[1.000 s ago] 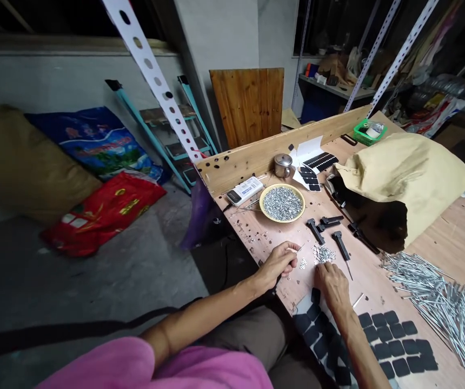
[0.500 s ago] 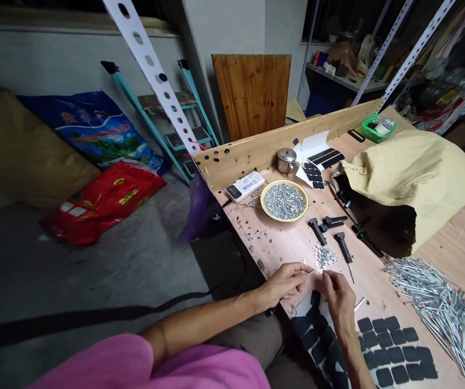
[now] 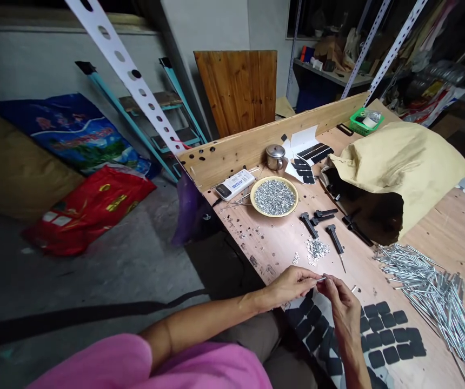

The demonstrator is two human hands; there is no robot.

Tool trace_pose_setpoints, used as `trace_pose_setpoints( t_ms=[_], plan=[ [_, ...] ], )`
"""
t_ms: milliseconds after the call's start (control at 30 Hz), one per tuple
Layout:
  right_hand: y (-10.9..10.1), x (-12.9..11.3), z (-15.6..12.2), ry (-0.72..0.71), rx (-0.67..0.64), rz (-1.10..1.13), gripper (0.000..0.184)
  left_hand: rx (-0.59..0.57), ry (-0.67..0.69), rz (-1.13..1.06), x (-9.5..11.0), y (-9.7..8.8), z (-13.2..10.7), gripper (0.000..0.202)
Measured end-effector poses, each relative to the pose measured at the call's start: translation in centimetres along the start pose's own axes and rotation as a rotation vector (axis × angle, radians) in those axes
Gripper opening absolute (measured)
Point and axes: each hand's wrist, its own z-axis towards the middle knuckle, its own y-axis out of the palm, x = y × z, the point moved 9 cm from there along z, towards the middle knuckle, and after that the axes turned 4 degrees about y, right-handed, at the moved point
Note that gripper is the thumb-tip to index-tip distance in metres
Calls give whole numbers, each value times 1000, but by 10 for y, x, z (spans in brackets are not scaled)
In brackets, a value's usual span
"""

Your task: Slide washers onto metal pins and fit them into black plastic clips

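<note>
My left hand [image 3: 293, 285] and my right hand [image 3: 341, 302] meet at the near edge of the wooden table [image 3: 451, 237], fingertips pinched together on a thin metal pin [image 3: 321, 279] held between them. Whether a small nut sits on it is too small to tell. Just beyond the hands lies a little heap of small silver nuts [image 3: 316, 249]. A yellow dish [image 3: 274, 196] full of the same nuts stands farther back. Black T-shaped parts [image 3: 322, 224] lie beside the heap. A sheet of black pads [image 3: 382, 335] lies under my right wrist.
A big pile of metal pins [image 3: 431, 289] covers the table's right side. A tan paper sack [image 3: 398, 167] lies open behind it. A steel cup [image 3: 275, 156], a white device [image 3: 234, 185], pad sheets [image 3: 311, 156] and a green basket [image 3: 363, 121] sit at the back. Bags lie on the floor at left.
Both hands drew back from the nut heap toward me and came together. The right hand left the heap and now pinches at the pin held by the left.
</note>
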Motion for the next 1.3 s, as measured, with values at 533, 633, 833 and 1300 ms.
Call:
trace_pose_setpoints(
  t_ms=[533,633,833,1300],
  plan=[
    [-5,-34,-20,-299,-235,-324,38,-344,-70,236,-8,16,-1,38],
    [-12,-34,-19,-306,-124,-302,39,-177,195,435,7,12,2,33],
    [-18,-31,-19,-287,-17,-244,39,-76,400,582,22,17,0,33],
    [-21,-24,-21,-146,-119,-227,46,-237,54,400,4,23,2,37]
  ],
)
